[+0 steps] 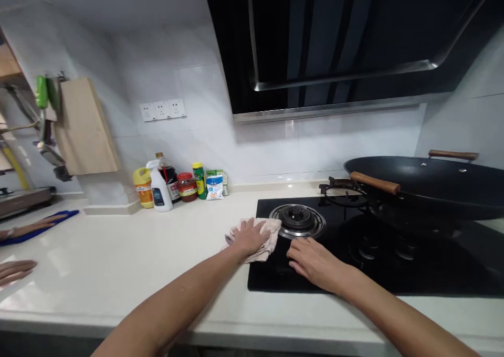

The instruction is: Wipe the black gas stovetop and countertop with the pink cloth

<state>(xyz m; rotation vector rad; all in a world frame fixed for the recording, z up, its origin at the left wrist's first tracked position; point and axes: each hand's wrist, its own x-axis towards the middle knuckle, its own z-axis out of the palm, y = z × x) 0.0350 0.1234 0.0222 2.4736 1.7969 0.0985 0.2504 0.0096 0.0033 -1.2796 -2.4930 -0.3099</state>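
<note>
Left hand (251,238) spread flat on a pale cloth (272,235), which straddles the surface (177,252) and left edge of the gas cooktop (271,278). Right hand (313,261) curled near the burner (297,218); contents undeterminable.

Soft light; glare on countertop (118,252); reflections across hood (334,42); edges stretched.

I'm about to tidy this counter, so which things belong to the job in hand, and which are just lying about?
In use:
- cloth, under the left hand
- hob, partly under the cloth

Lying about, apparently:
- wok
- spray bottle
- red-lidded jar
- hanging board
</note>
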